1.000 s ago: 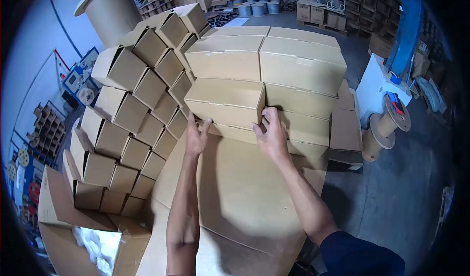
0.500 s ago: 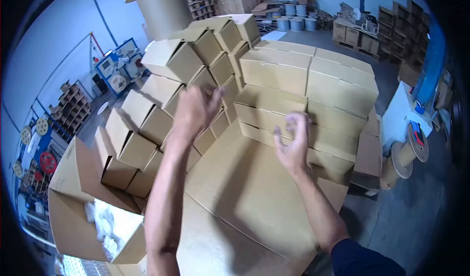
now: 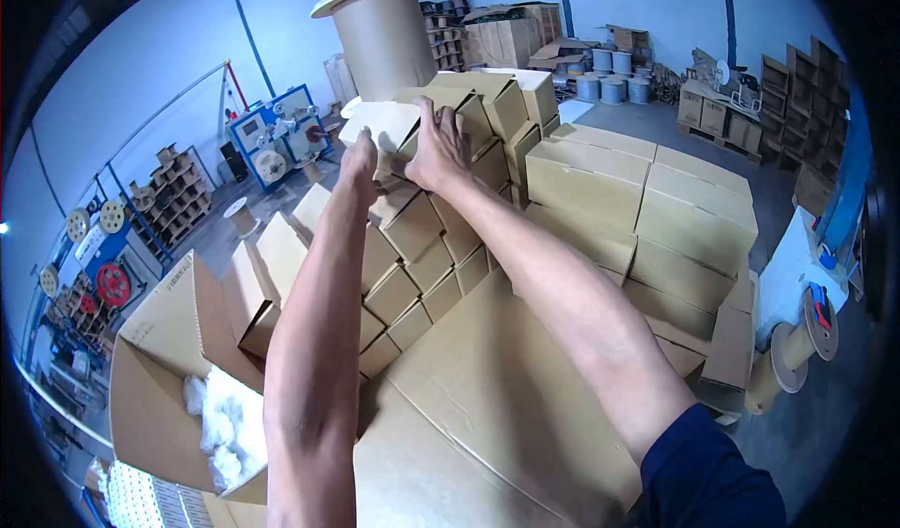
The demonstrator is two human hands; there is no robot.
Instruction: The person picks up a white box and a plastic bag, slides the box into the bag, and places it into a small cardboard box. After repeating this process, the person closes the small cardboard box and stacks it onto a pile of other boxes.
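Observation:
A small cardboard box (image 3: 382,118) on the upper tier of the left-hand stack is between my two hands. My left hand (image 3: 360,164) grips its near left side, thumb up. My right hand (image 3: 438,150) is curled over its right side, fingers bent across the top edge. The box's lower part is mostly behind my hands. Below and beside it, more small cardboard boxes (image 3: 412,225) sit in stepped rows, ends facing me. A neat block of closed boxes (image 3: 592,191) stands to the right of my right forearm.
Flat cardboard (image 3: 469,406) spreads in front of me. An open carton (image 3: 155,387) with white plastic wrapping is at the lower left. A large spool (image 3: 380,41) rises behind the stack. Machines (image 3: 272,139) stand back left, and cable reels (image 3: 795,355) on the right.
Both hands have moved forward to the top of the left stack and closed on a box. My right hand came across from the right-hand block. The view has shifted left.

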